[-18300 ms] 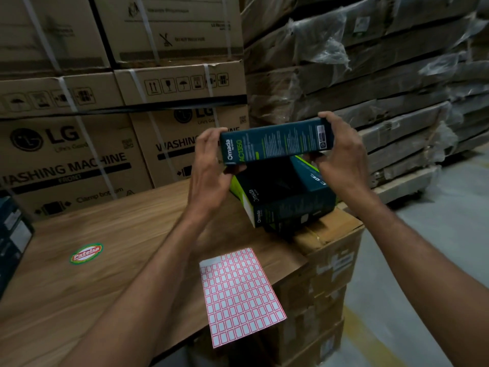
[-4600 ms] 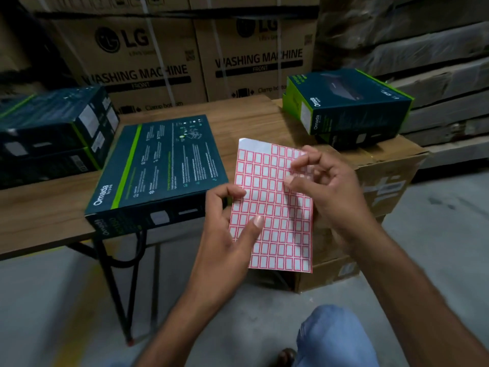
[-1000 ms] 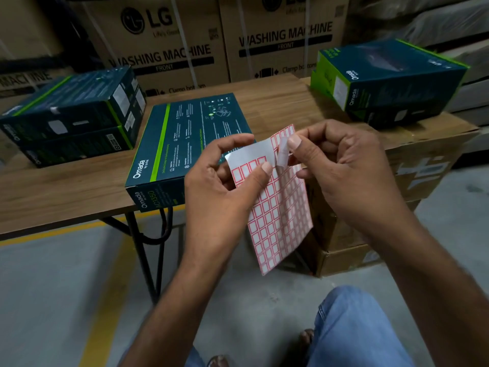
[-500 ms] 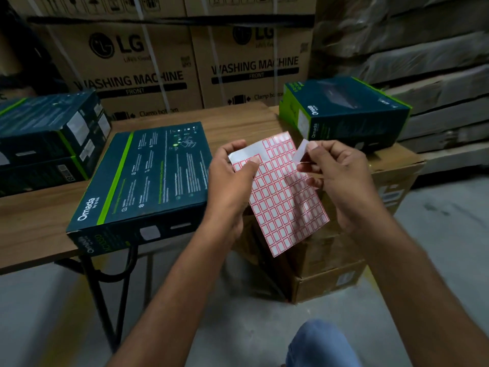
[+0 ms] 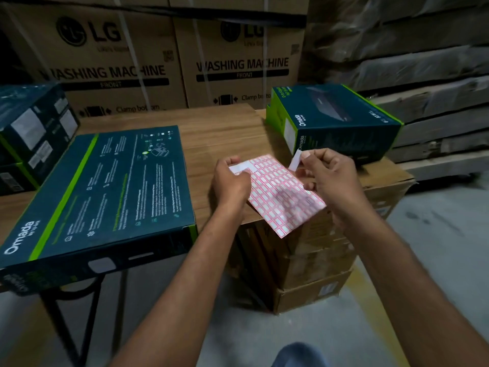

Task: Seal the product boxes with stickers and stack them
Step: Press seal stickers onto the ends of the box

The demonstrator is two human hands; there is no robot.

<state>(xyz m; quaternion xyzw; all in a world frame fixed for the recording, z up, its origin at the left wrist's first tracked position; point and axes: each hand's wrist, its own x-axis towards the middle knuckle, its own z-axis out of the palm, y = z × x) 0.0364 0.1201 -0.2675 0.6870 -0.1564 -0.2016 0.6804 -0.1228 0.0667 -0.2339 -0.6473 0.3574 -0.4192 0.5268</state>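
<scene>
Room: warehouse corner. Washing-machine cartons (image 5: 238, 67) are stacked behind a wooden table (image 5: 219, 128), with wrapped pallets to the right.
Head view, boxes: one flat product box (image 5: 105, 186) lies on the table at its near edge. A right-hand stack (image 5: 336, 120) of like boxes sits on brown cartons (image 5: 312, 260) just beside the table. More boxes (image 5: 34, 128) are at far left.
Sticker sheet (image 5: 280, 197): held in the air over the table's near right corner, between the flat box and the right-hand stack.
Left hand (image 5: 230, 184): thumb and fingers pinch the sheet's upper left corner.
Right hand (image 5: 333, 178): thumb and forefinger pinch one white sticker (image 5: 295, 160), lifted clear of the sheet. The other fingers are curled in.
Handling, sticker (judged): thin, limp, tacky on one face. Best held by one edge only, or it may fold onto itself or cling to a fingertip.
Handling, box (judged): stiff card, probably light. Take it by the long edges; the seal likely goes across the flap seam on the near end.
</scene>
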